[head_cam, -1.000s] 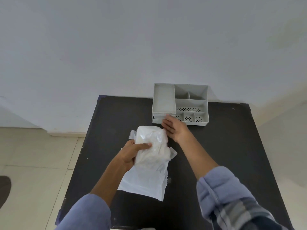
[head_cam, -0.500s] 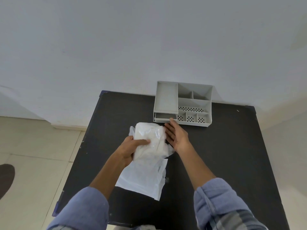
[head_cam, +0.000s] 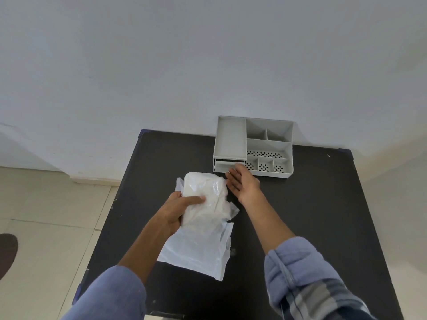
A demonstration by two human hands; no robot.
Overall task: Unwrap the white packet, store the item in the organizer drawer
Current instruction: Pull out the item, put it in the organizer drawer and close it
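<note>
The left hand (head_cam: 179, 210) grips the white packet (head_cam: 205, 197) in front of the organizer (head_cam: 253, 146), thumb across its top, above a flat white wrapper (head_cam: 196, 248) lying on the black table (head_cam: 312, 215). The right hand (head_cam: 243, 184) is spread flat and holds nothing, its fingertips (head_cam: 238, 167) at the organizer's slightly open drawer (head_cam: 223, 166), just beside the packet.

Plain indoor room, bare white wall (head_cam: 208, 65) at 12 o'clock, cream tiled floor (head_cam: 46, 227) at 9 o'clock, black table (head_cam: 312, 215), grey desk organizer (head_cam: 231, 137)
</note>
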